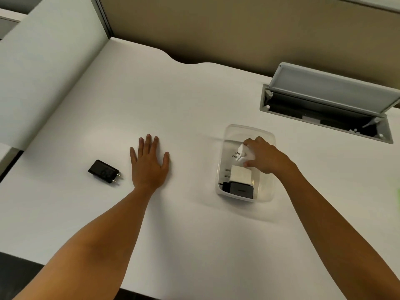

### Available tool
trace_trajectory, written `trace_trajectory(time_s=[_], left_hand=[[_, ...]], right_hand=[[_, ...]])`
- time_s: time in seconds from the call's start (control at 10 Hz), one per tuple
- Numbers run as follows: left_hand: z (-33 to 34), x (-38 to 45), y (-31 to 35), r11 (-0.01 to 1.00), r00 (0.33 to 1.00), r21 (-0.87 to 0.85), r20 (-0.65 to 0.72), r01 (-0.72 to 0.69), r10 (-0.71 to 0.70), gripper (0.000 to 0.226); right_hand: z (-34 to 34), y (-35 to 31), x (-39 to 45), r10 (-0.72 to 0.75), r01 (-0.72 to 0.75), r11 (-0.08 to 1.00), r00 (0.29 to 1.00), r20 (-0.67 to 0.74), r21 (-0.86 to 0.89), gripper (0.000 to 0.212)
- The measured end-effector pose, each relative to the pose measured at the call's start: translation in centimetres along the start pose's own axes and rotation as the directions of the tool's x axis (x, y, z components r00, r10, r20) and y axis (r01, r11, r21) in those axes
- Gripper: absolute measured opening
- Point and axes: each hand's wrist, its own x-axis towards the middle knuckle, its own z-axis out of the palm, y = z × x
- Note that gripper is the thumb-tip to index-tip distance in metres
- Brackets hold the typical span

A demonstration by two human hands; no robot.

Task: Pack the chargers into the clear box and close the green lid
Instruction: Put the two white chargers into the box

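Note:
The clear box stands on the white desk, right of centre. Inside it lie a black charger at the near end and a white charger behind it. My right hand is over the box, shut on another white charger with its prongs pointing left. My left hand lies flat and open on the desk. A small black charger lies on the desk to the left of my left hand. A faint green blur shows at the right edge; I cannot tell whether it is the lid.
A grey cable hatch with its flap raised is set into the desk behind the box. A beige partition runs along the far edge. A white panel rises on the left.

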Motion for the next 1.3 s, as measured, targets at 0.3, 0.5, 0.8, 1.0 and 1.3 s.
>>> trace_trajectory(time_s=[0.3, 0.5, 0.8, 1.0, 1.3], left_hand=[[-0.1, 0.0, 0.1, 1.000, 1.000, 0.001, 0.007, 0.001, -0.001, 0.065], [-0.3, -0.1, 0.1, 1.000, 1.000, -0.003, 0.009, 0.000, 0.000, 0.066], [-0.4, -0.9, 0.3, 1.000, 0.998, -0.007, 0.054, 0.017, -0.016, 0.063], [-2.9, -1.9, -0.6, 0.972, 0.947, 0.011, -0.231, 0.234, -0.225, 0.072], [-6.1, -2.4, -3.9, 0.446, 0.427, -0.438, -0.148, 0.780, -0.892, 0.087]], right_hand=[[1.2, 0.1, 0.2, -0.011, 0.009, 0.998, 0.999, 0.031, 0.062, 0.068], [2.0, 0.5, -2.0, -0.045, 0.079, 0.982, 0.979, -0.196, 0.169, 0.056], [3.0, 2.2, -6.1, 0.064, 0.334, 0.836, 0.730, -0.681, 0.436, 0.026], [3.8, 3.6, -7.7, 0.239, 0.336, 0.750, 0.666, -0.707, 0.570, 0.026], [7.0, 5.2, -9.2, 0.322, 0.339, 0.637, 0.698, -0.639, 0.692, 0.037]])
